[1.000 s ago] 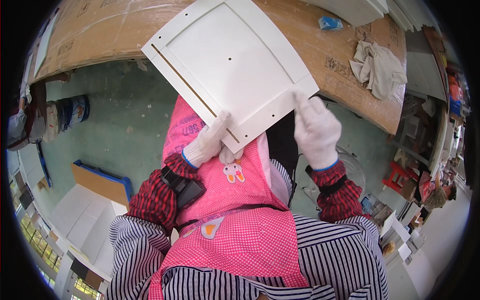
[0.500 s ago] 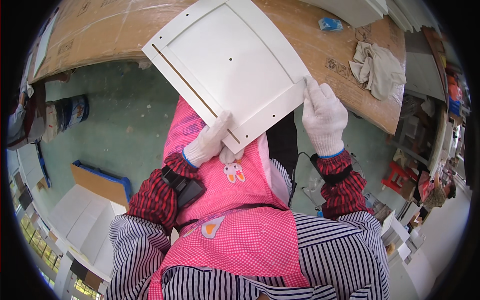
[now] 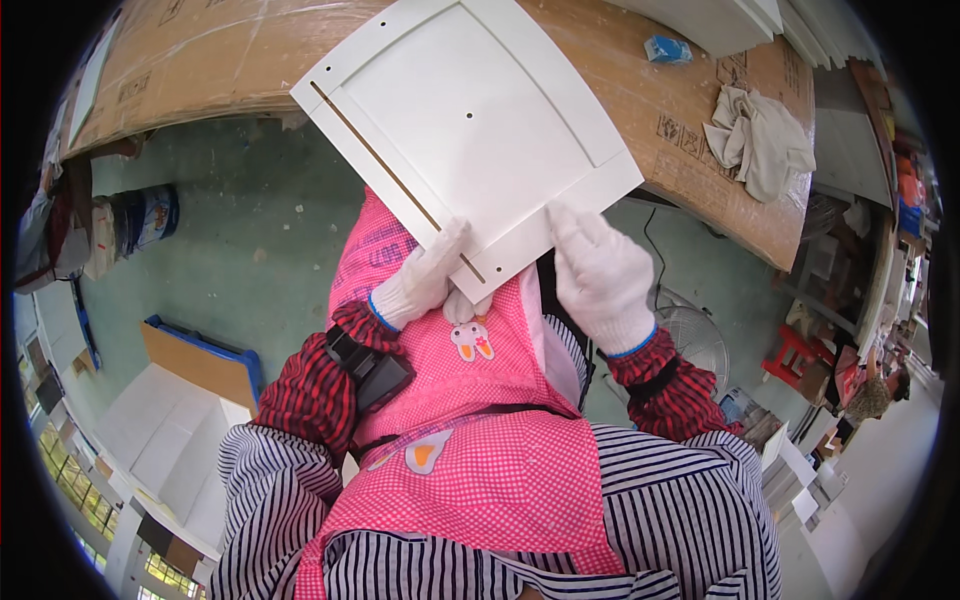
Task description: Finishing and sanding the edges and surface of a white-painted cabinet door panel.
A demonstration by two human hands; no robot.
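Note:
A white cabinet door panel (image 3: 470,115) with a recessed middle, several small holes and a long slot along its left side lies tilted in front of me. Its far part is over the table. My left hand (image 3: 425,275), in a white knit glove, grips the panel's near corner, thumb on top by the slot and fingers underneath. My right hand (image 3: 600,275), gloved alike, is at the panel's near right border. Its fingers are closed, the fingertips on the border's surface; whether something small is between them is hidden.
The table (image 3: 220,65) is covered in brown cardboard under clear film. On its right lie a crumpled pale cloth (image 3: 760,145) and a small blue block (image 3: 667,49), near stacked white panels (image 3: 700,20). A floor fan (image 3: 690,340) and a red stool (image 3: 790,358) stand at right.
My right hand has slid from the panel's right corner leftward and nearer along its border. The left hand keeps its grip, and the panel has shifted very slightly.

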